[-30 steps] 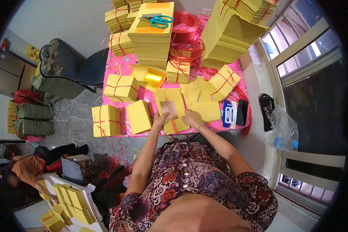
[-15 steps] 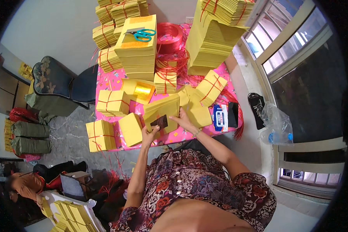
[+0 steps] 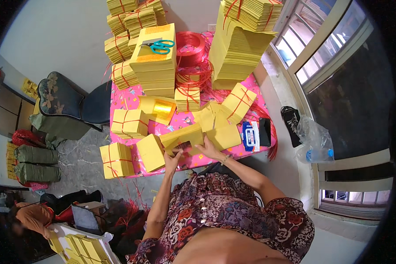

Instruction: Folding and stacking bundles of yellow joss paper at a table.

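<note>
My left hand [image 3: 173,161] and my right hand [image 3: 210,148] grip a stack of yellow paper [image 3: 180,134] from both sides, above the near edge of the table. A dark patch [image 3: 182,146] shows on the face of the stack toward me, beside my left fingers. Left of it lies an untied stack of yellow paper [image 3: 149,152]. Loose yellow sheets [image 3: 224,136] lie to the right, by my right hand. A yellow bundle tied with red string [image 3: 239,103] rests beyond them at an angle.
Tall yellow paper piles [image 3: 153,72] stand at the back, one carrying teal-handled scissors [image 3: 160,46]. A red string coil [image 3: 191,49] sits between them. A wipes packet [image 3: 251,136] and black phone [image 3: 265,131] lie at the right. Another person [image 3: 33,218] is at lower left.
Both hands still hold the paper stack. It has tipped and come lower, with its top edge nearer to me. The whole view has shifted slightly.
</note>
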### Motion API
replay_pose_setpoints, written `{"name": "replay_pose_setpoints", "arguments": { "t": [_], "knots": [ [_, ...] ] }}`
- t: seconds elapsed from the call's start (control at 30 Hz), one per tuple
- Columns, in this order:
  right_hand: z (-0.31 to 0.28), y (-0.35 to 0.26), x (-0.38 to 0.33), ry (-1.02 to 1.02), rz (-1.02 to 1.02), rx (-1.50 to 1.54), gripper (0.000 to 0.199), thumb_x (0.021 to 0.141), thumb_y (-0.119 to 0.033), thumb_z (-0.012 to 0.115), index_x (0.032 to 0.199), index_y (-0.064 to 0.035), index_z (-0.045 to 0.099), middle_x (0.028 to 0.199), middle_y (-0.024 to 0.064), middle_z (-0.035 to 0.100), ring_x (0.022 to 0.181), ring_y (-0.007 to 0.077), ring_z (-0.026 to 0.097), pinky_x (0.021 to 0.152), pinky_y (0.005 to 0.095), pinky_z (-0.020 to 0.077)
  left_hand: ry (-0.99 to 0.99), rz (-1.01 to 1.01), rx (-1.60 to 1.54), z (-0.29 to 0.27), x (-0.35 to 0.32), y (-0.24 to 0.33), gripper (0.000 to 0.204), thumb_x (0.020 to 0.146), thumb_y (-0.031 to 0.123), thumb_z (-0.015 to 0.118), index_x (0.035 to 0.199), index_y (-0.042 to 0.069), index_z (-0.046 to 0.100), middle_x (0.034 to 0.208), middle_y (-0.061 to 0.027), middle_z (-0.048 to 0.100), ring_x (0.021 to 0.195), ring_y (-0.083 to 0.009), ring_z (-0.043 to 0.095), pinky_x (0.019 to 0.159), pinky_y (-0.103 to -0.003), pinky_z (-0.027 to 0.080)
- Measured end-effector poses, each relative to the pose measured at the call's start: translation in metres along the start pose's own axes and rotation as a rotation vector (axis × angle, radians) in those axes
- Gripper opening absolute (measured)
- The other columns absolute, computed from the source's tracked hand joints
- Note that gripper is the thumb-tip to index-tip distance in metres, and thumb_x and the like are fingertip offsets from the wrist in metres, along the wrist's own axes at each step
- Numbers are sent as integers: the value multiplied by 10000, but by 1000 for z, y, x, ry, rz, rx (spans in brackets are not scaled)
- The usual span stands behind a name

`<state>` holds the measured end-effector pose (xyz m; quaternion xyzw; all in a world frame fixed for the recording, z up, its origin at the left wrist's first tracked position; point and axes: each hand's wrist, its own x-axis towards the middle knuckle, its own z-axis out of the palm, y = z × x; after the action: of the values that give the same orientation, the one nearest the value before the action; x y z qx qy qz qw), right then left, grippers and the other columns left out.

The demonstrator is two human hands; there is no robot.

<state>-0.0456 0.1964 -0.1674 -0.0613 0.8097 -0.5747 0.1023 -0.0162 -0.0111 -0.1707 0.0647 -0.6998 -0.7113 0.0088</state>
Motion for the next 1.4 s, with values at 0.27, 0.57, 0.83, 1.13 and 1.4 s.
{"name": "replay_pose_setpoints", "arguments": {
  "t": [0.27,0.57,0.83,1.13,1.4],
  "knots": [
    [0,-5,2,-40,-136,25,422,845,-165,636,1163,28,435,925,93,597,839,155,566,717,295,467,-16,45,-83,6,4,-15,281,773,1,684,1034,8,580,949,-56,640,850,-146,607,752,-278,488],
    [-19,-48,9,-28,7,20,413,836,-159,631,1181,10,478,1002,123,626,912,192,589,798,334,465,-20,-59,38,-1,9,18,331,763,60,719,1051,-4,569,967,-87,643,808,-158,626,740,-292,507],
    [-71,-103,31,-490,-110,142,546,859,-224,641,1293,5,404,1178,91,536,1093,156,488,941,314,401,-43,-174,-156,-1,-24,99,548,797,151,693,1258,38,420,1132,-88,576,1017,-186,565,887,-330,460],
    [-108,-209,141,-18,-420,-172,185,859,-189,590,929,-20,570,836,99,605,769,205,597,689,323,477,207,-342,-648,6,-67,134,545,821,110,630,1289,38,359,1132,-112,568,996,-223,602,851,-362,514],
    [-104,-270,260,411,-684,-659,229,820,-247,613,930,-47,628,899,128,602,881,305,566,733,405,471,193,-349,-642,1,-75,139,470,831,59,615,1254,36,412,1122,-81,571,977,-183,586,823,-319,501]
  ]
}}
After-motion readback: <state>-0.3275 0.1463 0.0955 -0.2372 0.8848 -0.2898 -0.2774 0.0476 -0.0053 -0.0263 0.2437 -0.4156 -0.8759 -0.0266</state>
